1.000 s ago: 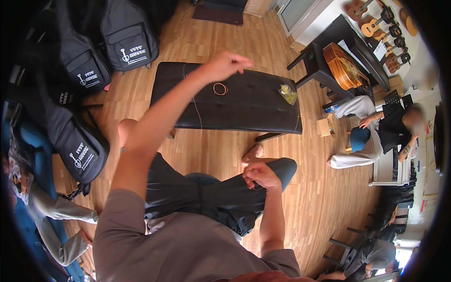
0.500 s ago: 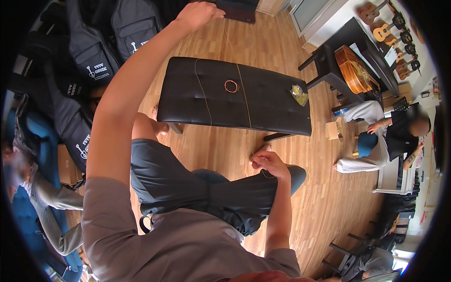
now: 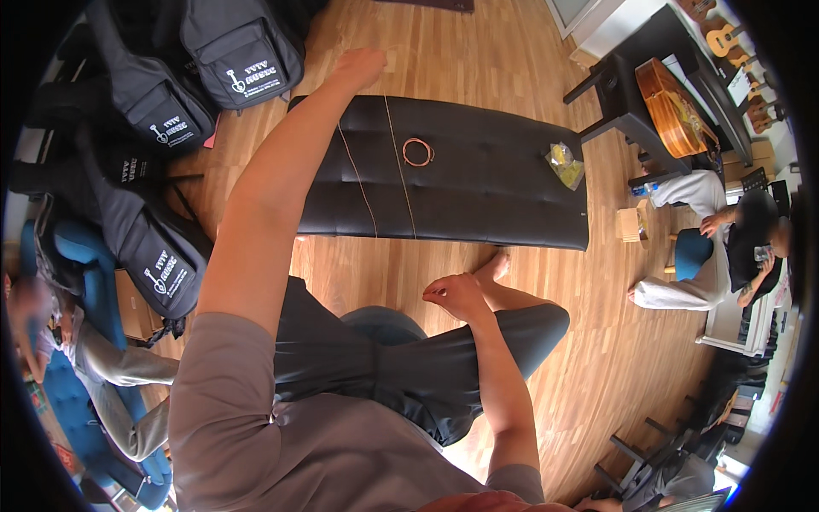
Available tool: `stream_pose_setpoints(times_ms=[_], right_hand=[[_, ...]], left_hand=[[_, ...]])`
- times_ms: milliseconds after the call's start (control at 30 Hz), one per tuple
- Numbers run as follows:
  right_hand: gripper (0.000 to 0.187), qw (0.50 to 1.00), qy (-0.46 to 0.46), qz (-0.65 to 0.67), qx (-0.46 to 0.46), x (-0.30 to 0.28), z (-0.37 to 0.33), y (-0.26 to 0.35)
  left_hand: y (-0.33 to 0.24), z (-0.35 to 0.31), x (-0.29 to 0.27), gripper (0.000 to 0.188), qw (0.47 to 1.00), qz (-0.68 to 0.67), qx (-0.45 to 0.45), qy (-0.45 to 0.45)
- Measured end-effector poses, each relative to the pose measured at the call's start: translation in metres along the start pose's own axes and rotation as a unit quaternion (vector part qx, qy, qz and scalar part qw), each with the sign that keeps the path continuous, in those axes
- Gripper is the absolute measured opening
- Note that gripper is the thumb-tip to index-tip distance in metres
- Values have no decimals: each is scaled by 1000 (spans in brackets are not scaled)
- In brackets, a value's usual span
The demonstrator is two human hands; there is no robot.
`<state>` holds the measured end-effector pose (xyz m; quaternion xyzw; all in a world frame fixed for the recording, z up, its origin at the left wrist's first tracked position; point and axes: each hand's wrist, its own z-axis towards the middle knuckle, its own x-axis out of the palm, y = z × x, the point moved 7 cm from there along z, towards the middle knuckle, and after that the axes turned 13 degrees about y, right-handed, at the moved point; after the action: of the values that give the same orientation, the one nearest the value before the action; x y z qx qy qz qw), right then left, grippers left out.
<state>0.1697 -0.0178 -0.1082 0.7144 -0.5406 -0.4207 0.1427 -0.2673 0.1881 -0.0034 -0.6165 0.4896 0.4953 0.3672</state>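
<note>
I'm having the L hand (image 3: 360,68) up over the far edge of the black padded desk (image 3: 495,192), toward its L end, fingers bunched, tips pinching a thin strand (image 3: 400,162) afaics. It's running down past the desk's near edge; I'm losing it against the floor (image 3: 597,341). R hand (image 3: 459,297) is hovering closer in, short of the desk, fingers curled w/ thumb near; can't tell if it's gripping anything. A 2nd strand (image 3: 357,175) is crossing the desk just L of the 1st, approx. same direction. A copper-coloured coil (image 3: 417,165) is sitting just R of the 1st strand; a clear packet w/ yellowish contents (image 3: 566,165) is lying nr the R end. Dark gig bags (image 3: 247,64) are standing off L.
</note>
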Motion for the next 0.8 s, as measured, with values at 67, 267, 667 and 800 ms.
stream_pose_setpoints(times_ms=[67, 267, 667, 800], right_hand=[[10, 996, -34, -80, 6, -6, 12, 0], [9, 969, -109, -222, 1, -17, 35, 21], [39, 986, -98, 124, -54, -21, 59, 22], [45, 984, -107, 115, -81, -13, 62, 17]], left_hand=[[7, 21, 24, 35, 1000, 0, -14, 18], [-3, 61, 70, 37, 996, -28, -18, 88], [-24, 68, 80, 49, 966, -115, 91, 212], [-18, 59, 73, 47, 981, -111, 78, 140]])
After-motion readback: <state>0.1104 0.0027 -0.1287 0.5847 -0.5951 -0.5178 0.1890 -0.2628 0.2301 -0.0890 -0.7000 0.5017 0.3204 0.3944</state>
